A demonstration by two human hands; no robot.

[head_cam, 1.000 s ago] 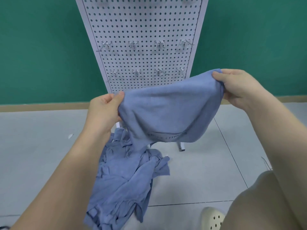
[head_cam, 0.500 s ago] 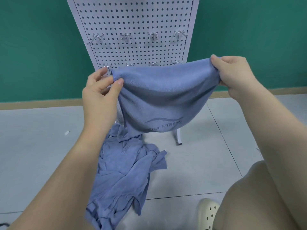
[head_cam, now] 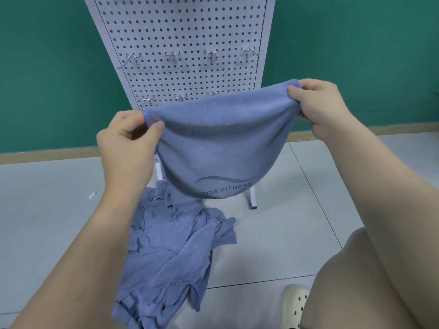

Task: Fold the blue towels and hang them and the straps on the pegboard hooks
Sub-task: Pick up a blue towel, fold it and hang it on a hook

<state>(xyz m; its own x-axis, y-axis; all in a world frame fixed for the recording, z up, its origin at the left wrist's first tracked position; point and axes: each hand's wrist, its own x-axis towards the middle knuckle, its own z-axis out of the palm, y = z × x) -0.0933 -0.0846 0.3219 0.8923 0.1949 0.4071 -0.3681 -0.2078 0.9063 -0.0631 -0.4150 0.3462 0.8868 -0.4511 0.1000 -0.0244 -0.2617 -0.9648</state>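
We note the left hand [head_cam: 126,141] and right hand [head_cam: 318,103] each pinching a corner of the blue microfibre towel [head_cam: 221,148], stretched crosswise before the white pegboard [head_cam: 185,32].

Single head-worn view — looking forward and down from the person's own eye level, close over both forearms. It faces the pegboard [head_cam: 185,39] squarely — near, its top cropped — with floor [head_cam: 47,210] below.

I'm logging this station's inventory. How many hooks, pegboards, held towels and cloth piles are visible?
Hooks showing: 7
Pegboard: 1
Towel held up by left hand and right hand: 1
Blue cloth pile on floor: 1
Total: 10
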